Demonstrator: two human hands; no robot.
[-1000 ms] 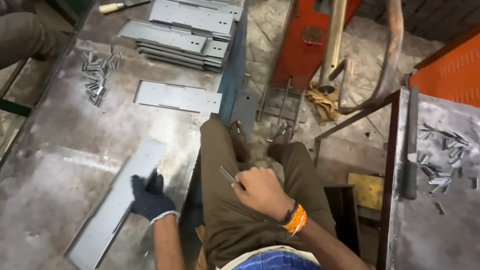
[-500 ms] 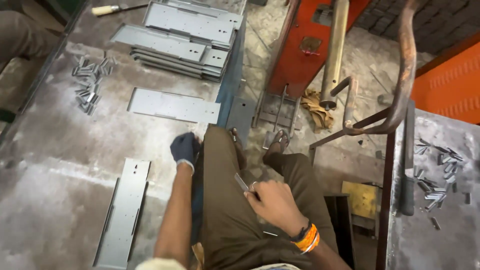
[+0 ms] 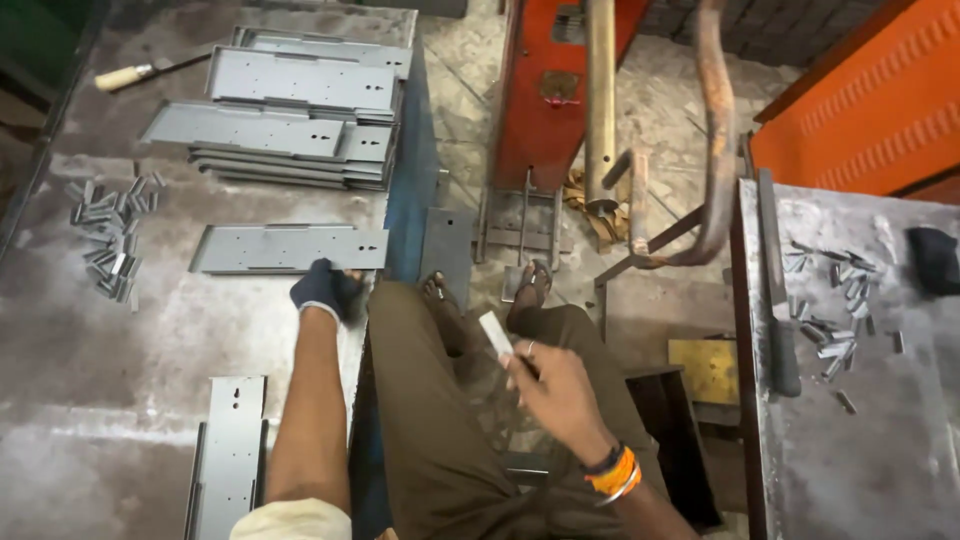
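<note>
Since the frame half a second ago the gloved left hand (image 3: 326,290) has moved up and outward along the bench (image 3: 90,330); it now rests on the near right corner of the single flat grey plate (image 3: 285,248), fingers curled over its edge, grasping it. The channel plate (image 3: 228,455) it had been beside lies at the bottom left, apart from the hand. Far left on the bench: a loose pile of small metal clips (image 3: 108,235), and above it a wooden-handled tool (image 3: 135,73). Behind the single plate sits a stack of grey plates (image 3: 290,120), punched with small holes, edges roughly aligned. Centre: the person's legs in brown trousers, bare feet on the floor near a flat foot pedal (image 3: 520,235). The right hand (image 3: 560,385), bare with an orange wristband, holds one small metal clip (image 3: 496,333) pinched between thumb and fingertips above the lap, tilted up and to the left; compared with before it sits slightly higher in view. Behind stands a red machine (image 3: 550,90) with a vertical steel post and a rusty curved pipe (image 3: 715,130). Right: a second bench (image 3: 850,440) carries scattered clips (image 3: 835,310), a long dark bar (image 3: 775,290) along its left edge and a dark cloth (image 3: 935,260). An orange corrugated panel (image 3: 870,90) fills the upper right corner. No readable labels or signs.
</note>
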